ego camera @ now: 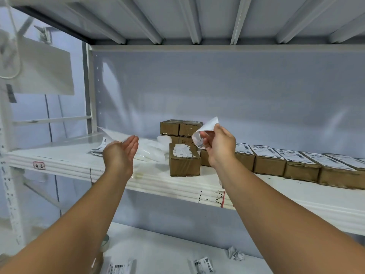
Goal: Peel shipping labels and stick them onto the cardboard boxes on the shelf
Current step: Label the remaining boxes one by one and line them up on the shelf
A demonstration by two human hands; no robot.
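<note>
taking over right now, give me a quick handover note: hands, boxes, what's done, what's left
Left hand: open, palm up, holding nothing; a translucent sheet is at its fingertips, contact unclear.
Right hand: pinches a curled label above the shelf.
Done: the row of boxes on the right has labels on top.
Left: the front box shows only torn white scraps; the stacked boxes behind show no full label. More labels lie at the shelf's left.
</note>
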